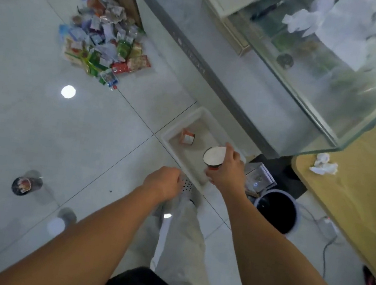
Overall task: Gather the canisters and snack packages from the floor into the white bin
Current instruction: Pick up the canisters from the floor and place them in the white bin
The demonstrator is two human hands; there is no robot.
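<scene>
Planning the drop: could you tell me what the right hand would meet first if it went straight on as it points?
Probably the white bin's bare floor, short of the small orange package. The right hand holds the canister over the bin, though depth is unclear.

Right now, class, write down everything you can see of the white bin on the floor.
The white bin is a shallow rectangular tray, plastic by its look, with a broad flat rim and a greyish bottom. It lies flat on the tiled floor, aslant beside the glass cabinet. Inside lies one small orange-and-white package. The right hand holds a white-ended canister over its near end; whether that touches the bin cannot be told.
</scene>
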